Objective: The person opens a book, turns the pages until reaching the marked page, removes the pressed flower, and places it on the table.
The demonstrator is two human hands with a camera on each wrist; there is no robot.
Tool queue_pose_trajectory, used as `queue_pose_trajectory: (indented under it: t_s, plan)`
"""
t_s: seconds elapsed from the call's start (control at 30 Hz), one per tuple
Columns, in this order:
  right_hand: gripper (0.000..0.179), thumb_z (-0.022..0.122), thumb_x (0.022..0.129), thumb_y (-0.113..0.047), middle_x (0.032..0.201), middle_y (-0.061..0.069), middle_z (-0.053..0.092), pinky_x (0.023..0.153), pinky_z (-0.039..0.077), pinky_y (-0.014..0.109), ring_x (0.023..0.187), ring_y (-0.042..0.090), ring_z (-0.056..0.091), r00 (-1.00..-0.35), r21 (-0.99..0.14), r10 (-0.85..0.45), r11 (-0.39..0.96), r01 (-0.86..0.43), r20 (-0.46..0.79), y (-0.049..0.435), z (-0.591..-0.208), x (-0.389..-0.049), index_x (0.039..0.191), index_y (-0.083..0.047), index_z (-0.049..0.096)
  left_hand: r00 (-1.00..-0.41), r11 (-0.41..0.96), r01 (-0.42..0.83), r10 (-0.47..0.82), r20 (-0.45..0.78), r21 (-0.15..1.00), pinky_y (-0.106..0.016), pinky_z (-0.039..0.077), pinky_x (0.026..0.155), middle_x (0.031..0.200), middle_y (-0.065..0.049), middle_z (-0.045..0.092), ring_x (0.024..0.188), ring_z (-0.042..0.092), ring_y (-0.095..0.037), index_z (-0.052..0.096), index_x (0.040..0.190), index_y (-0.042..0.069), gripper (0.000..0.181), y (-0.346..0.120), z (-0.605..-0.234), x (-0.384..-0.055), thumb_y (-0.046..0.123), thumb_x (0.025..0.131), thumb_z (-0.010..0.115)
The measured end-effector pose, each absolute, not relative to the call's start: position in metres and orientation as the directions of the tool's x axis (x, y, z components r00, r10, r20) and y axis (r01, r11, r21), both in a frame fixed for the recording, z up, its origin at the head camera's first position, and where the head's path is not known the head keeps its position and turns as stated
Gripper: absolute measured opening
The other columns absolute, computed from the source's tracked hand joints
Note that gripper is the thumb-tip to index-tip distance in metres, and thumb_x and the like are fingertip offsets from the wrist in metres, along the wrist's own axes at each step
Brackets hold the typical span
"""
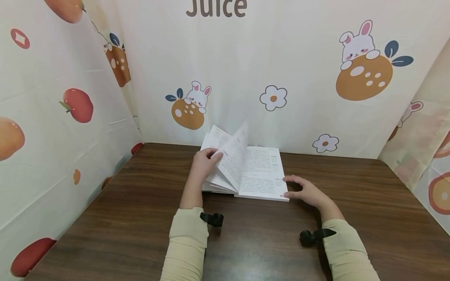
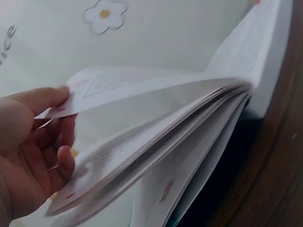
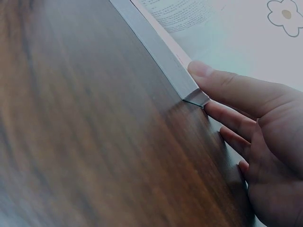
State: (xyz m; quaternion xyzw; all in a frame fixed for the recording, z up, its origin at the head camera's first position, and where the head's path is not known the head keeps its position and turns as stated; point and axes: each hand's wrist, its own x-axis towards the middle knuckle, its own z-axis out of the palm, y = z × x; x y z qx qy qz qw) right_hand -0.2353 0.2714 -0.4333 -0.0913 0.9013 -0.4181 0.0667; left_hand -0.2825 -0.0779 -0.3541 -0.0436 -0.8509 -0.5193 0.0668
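An open book [image 1: 261, 171] lies on the wooden table, its printed pages spread left and right. My left hand [image 1: 205, 164] pinches the outer edge of a lifted page [image 1: 233, 156] between thumb and fingers. In the left wrist view that page [image 2: 128, 87] arches up from the spine, with several loose leaves [image 2: 137, 156] fanned below it. My right hand [image 1: 309, 193] is at the book's lower right corner. In the right wrist view, its thumb [image 3: 201, 70] lies on the top edge of the thick page block [image 3: 154, 52], with the fingers against the side and underneath.
The dark wooden table [image 1: 140, 218] extends around the book. A white curtain [image 1: 299, 66] printed with rabbits, fruit and flowers stands right behind the table's back edge, with more printed cloth at both sides. Black straps [image 1: 212, 219] circle both wrists over light sleeves.
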Motion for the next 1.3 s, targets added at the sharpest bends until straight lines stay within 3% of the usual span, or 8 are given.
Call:
queue_pose_trajectory:
  t_s: [0.2,0.5,0.9,1.0,1.13,1.23,1.3]
  plan:
    - [0.064,0.075,0.074,-0.037,0.143,0.021,0.032,0.100,0.013,0.064,0.133,0.043,0.017,-0.974,-0.763,-0.221,0.636,-0.114,-0.039,0.272,-0.433,-0.234,0.129,-0.012,0.052,-0.997,0.486,0.080,0.056,0.060,0.870,-0.031,0.039,0.069,0.088,-0.007,0.057,0.081,0.049,-0.021,0.066,0.098,0.008,0.028,-0.099,-0.354,-0.281,0.033,0.092,0.056]
    - [0.064,0.075,0.074,-0.036,0.142,0.021,0.033,0.100,0.014,0.064,0.133,0.043,0.019,-0.974,-0.766,-0.224,0.632,-0.118,-0.034,0.273,-0.434,-0.235,0.129,-0.011,0.052,-0.996,0.549,-0.057,0.027,-0.086,0.834,-0.031,0.039,0.068,0.088,-0.009,0.054,0.081,0.048,-0.023,0.062,0.093,0.005,0.019,-0.131,-0.366,-0.279,0.024,0.091,0.056]
    - [0.064,0.075,0.074,-0.036,0.143,0.021,0.033,0.100,0.014,0.064,0.133,0.043,0.019,-0.974,-0.765,-0.225,0.633,-0.119,-0.035,0.273,-0.434,-0.235,0.129,-0.011,0.053,-0.964,0.722,-0.169,0.022,-0.266,0.671,-0.030,0.036,0.060,0.074,-0.006,0.050,0.069,0.046,-0.020,0.058,0.077,0.006,0.021,-0.148,-0.396,-0.282,0.023,0.088,0.056]
    - [0.064,0.075,0.074,-0.037,0.143,0.021,0.033,0.100,0.014,0.064,0.133,0.043,0.019,-0.974,-0.765,-0.224,0.634,-0.116,-0.038,0.273,-0.434,-0.235,0.129,-0.011,0.053,-0.959,0.769,-0.181,0.000,-0.283,0.613,-0.030,0.037,0.060,0.075,-0.006,0.054,0.069,0.047,-0.020,0.061,0.079,0.004,0.023,-0.143,-0.399,-0.283,0.026,0.087,0.060]
    - [0.065,0.075,0.074,-0.037,0.143,0.021,0.032,0.100,0.014,0.064,0.133,0.043,0.019,-0.973,-0.765,-0.226,0.634,-0.114,-0.042,0.272,-0.434,-0.236,0.129,-0.012,0.052,-0.957,0.848,-0.190,-0.047,-0.286,0.496,-0.032,0.041,0.060,0.080,-0.008,0.059,0.071,0.052,-0.021,0.065,0.094,0.002,0.028,-0.131,-0.397,-0.282,0.028,0.084,0.063]
    - [0.064,0.075,0.075,-0.036,0.143,0.021,0.032,0.099,0.014,0.064,0.132,0.043,0.019,-0.972,-0.767,-0.232,0.631,-0.119,-0.040,0.272,-0.432,-0.235,0.129,-0.011,0.052,-0.976,0.890,-0.146,-0.058,-0.210,0.433,-0.037,0.044,0.065,0.091,-0.012,0.059,0.081,0.053,-0.026,0.060,0.107,0.001,0.034,-0.118,-0.393,-0.282,0.023,0.082,0.065]
    - [0.063,0.075,0.075,-0.035,0.143,0.021,0.032,0.100,0.014,0.064,0.133,0.043,0.019,-0.972,-0.768,-0.230,0.629,-0.119,-0.038,0.271,-0.432,-0.234,0.129,-0.011,0.053,-0.993,0.912,-0.033,0.017,-0.117,0.409,-0.040,0.044,0.071,0.100,-0.013,0.056,0.092,0.051,-0.029,0.056,0.111,0.003,0.036,-0.108,-0.390,-0.282,0.017,0.079,0.066]
